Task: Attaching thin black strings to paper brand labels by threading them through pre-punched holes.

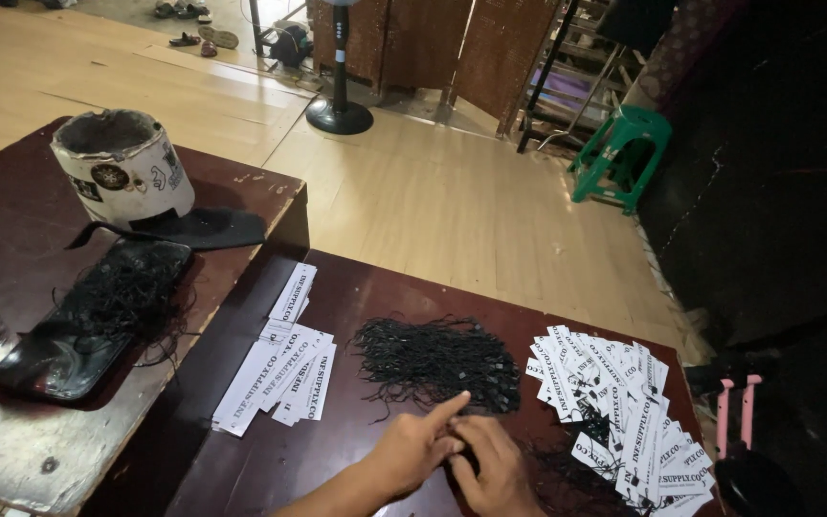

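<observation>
Two bare hands meeting at the near edge of a dark brown wooden table [356,287], working at black string.

Left hand [412,448] resting on the tabletop, index finger stretched out toward the tangled heap of black string loops [433,359], other fingers curled under. Right hand [495,469] just beside it, fingertips touching the left hand's, pinched together as if on a thin black strand; actual grip impossible to tell. Left of the heap, a small stack of white printed paper tags [279,373]. Right of it, a larger pile of white paper tags with black strings attached [624,412].
</observation>
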